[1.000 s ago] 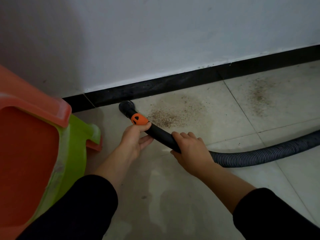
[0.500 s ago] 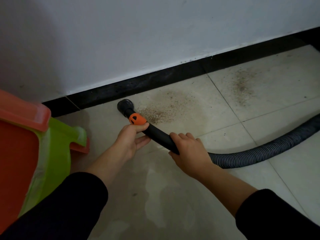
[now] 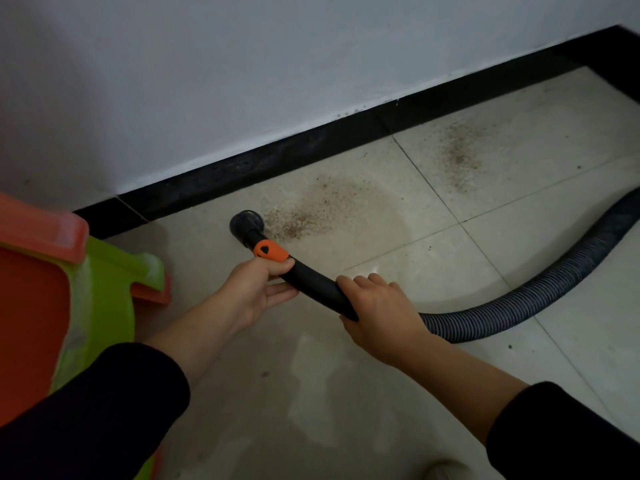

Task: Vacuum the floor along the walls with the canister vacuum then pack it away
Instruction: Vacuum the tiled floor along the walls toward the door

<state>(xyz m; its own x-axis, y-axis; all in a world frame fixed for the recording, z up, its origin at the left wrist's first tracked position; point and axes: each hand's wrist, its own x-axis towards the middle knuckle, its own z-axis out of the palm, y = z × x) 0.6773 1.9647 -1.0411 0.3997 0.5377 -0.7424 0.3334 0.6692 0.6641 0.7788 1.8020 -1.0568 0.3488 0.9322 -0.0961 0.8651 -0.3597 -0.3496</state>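
Fingers [image 3: 363, 282] of your right hand [image 3: 377, 317] curl over the black handle [image 3: 315, 284] at frame centre. Your left hand [image 3: 256, 289] pinches it just behind the orange tab [image 3: 270, 251], thumb on top. Both forearms reach forward from the lower corners. Its nozzle [image 3: 247, 223] is down at the floor [image 3: 381, 393] beside a dirt patch [image 3: 304, 216], and the ribbed hose [image 3: 519, 303] trails right.

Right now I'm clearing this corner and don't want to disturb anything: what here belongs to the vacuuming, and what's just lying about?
In use: nozzle, wand gripped by left hand and right hand, ribbed hose, near dirt patch, far dirt patch.
Lying about: orange plastic piece, green plastic piece, both at the left.
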